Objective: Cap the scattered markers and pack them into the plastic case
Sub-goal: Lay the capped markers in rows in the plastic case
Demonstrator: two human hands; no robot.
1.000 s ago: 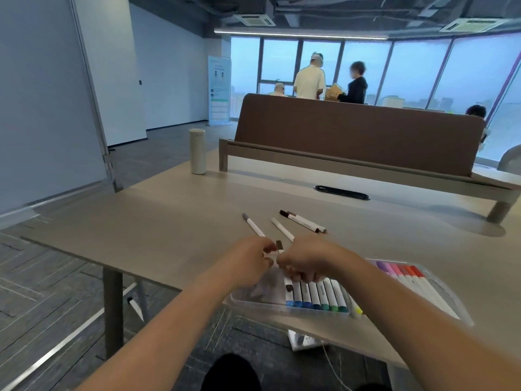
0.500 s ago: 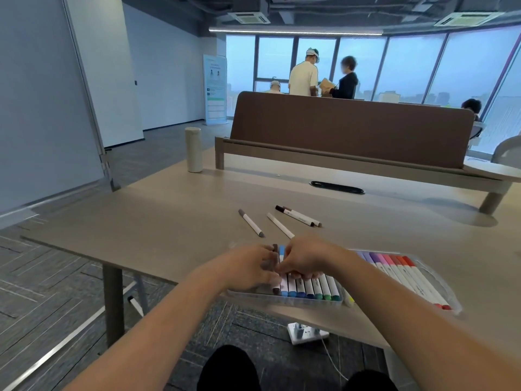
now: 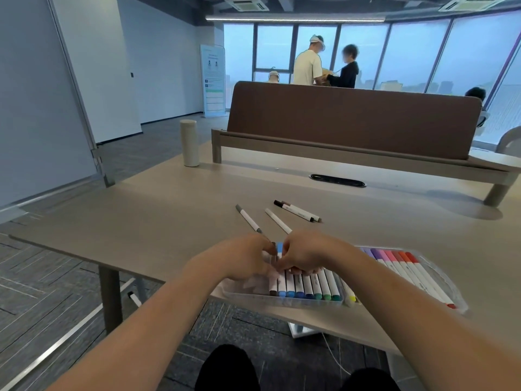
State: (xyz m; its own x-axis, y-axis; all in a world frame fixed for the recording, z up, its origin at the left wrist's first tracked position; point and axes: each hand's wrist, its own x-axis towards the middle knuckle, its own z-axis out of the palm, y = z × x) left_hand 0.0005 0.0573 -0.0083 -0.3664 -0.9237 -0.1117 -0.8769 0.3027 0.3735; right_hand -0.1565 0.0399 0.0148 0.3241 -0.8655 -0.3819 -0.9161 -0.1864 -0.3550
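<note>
The plastic case (image 3: 284, 301) sits at the near edge of the worktop (image 3: 141, 227), and both hands meet directly over its left end. The left hand (image 3: 245, 261) has its fingers curled around the far end of a brown marker (image 3: 273, 285), which lies at the left end of the row in the case. The right hand (image 3: 307, 255) rests with curled fingers on the same marker and the blue ones beside it. Whether it actually grips anything cannot be told.

The case is clear and shallow. Its near half holds white-barrelled pens with brown, blue and green caps side by side, and a yellow one lies at the hinge. The other half (image 3: 439, 280), to the right, holds a row running from purple through pink to red. Beyond the hands, four loose pens lie on the worktop: a grey marker (image 3: 248, 219), a white marker (image 3: 277, 220) whose near end is hidden by the right hand, and a dark-capped pair (image 3: 297, 211) lying together.

A second ago the brown marker was held up between the hands, above the case. Now it lies in line with the others. The loose pens have not moved.
</note>
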